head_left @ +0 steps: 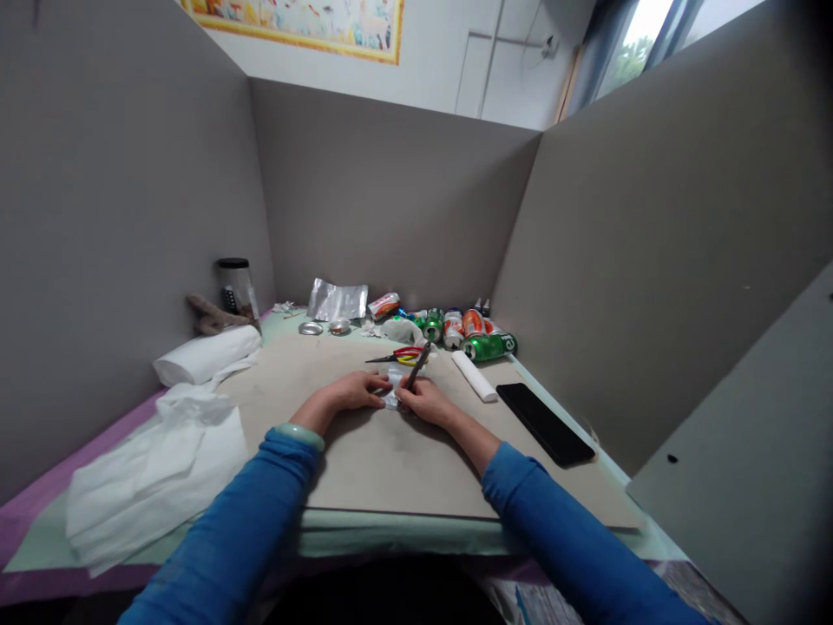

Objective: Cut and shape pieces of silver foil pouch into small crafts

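Note:
A small silvery sheet lies on the beige board between my hands. My right hand is closed around a dark pen, which leans up and to the right, its tip hidden by the fingers at the sheet. From the left, my left hand touches the sheet's edge with its fingers slightly apart, lying flat and holding nothing. Just beyond the sheet are pliers with red and yellow handles and dark scissors-like tips.
Crushed cans and a silver metal sheet line the back. A phone and white bar lie right. Left are a paper roll, crumpled tissues and a jar. Grey panels enclose the table.

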Demonstrator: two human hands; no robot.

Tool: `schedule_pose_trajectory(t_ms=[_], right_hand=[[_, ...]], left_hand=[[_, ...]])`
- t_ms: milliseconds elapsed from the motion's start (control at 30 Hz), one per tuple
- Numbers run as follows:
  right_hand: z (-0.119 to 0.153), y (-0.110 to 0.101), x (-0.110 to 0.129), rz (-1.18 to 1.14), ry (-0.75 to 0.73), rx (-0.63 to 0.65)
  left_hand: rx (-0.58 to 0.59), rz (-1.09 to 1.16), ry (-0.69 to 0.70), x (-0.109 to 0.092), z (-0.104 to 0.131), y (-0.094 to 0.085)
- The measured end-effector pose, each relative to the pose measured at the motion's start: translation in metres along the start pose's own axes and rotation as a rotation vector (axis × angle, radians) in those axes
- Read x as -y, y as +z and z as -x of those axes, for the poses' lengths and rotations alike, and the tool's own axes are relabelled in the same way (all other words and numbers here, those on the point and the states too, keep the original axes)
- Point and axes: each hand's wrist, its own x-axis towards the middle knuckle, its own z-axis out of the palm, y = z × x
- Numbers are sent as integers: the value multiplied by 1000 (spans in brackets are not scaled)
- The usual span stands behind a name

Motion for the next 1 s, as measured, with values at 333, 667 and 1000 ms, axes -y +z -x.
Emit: schedule_pose_trajectory(t_ms=[333, 667, 1000], right_hand=[[-1, 3, -9, -106, 17, -18], [0, 2, -3, -75, 10, 13], [-2, 1, -5, -64, 13, 44]], left_hand=[[18, -35, -13, 9, -4, 1], [17, -28, 11, 14, -6, 2], [3, 16, 9, 13, -5, 1]])
